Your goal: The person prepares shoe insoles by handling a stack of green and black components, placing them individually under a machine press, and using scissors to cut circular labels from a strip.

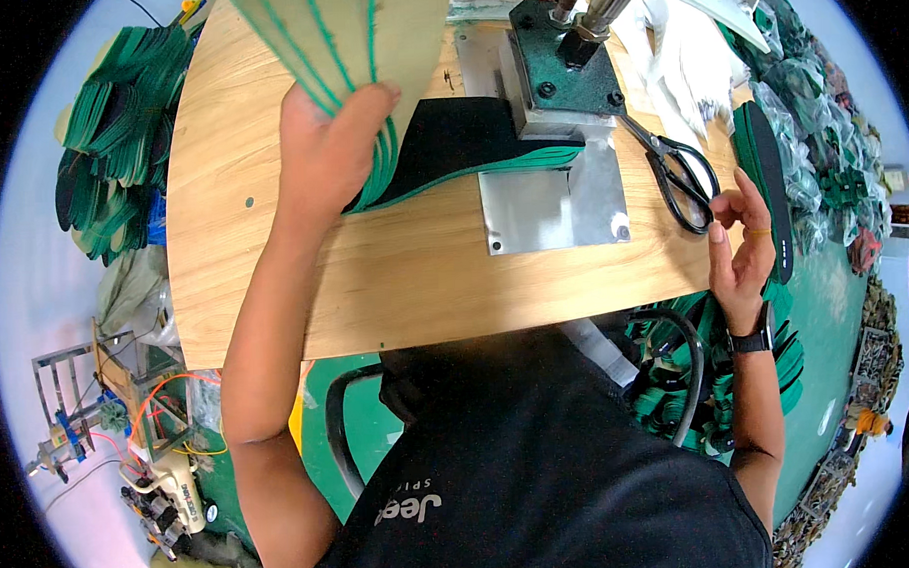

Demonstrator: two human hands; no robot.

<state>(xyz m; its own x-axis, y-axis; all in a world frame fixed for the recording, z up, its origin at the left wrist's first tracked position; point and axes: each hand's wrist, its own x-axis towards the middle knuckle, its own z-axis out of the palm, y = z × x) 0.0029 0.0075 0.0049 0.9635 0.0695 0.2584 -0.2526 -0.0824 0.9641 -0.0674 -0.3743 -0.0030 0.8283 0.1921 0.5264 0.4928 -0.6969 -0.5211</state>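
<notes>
**Insole stack held at a bench press**

The left hand (332,153) grips a fanned stack of insoles (351,37) near the far left part of the bench (414,275), a light wood-grain board with a curved left edge. The fingers wrap behind the stack and are hidden; only the thumb shows, pressed flat against the beige, fibrous undersides. Thin green edges mark each layer. The top of the stack is cut off by the picture's upper rim.

One insole (469,133) lies flat on the bench, its black fabric face up and green rim visible, its far end tucked under the dark green cast-metal press head (557,60). A bare steel plate (552,205), screwed at its corners, sits beneath and in front of the press.

The right hand (741,244) hovers at the right edge of the bench, fingers loosely curled and holding nothing, just beside the black-handled scissors (683,176). Whether a fingertip touches the handle loop cannot be told. A dark watch (752,340) circles the wrist.

Beyond the right edge stands a black-and-green insole pile (766,183); further green insoles (119,145) are heaped off the left edge, blurred toward the rim.
</notes>
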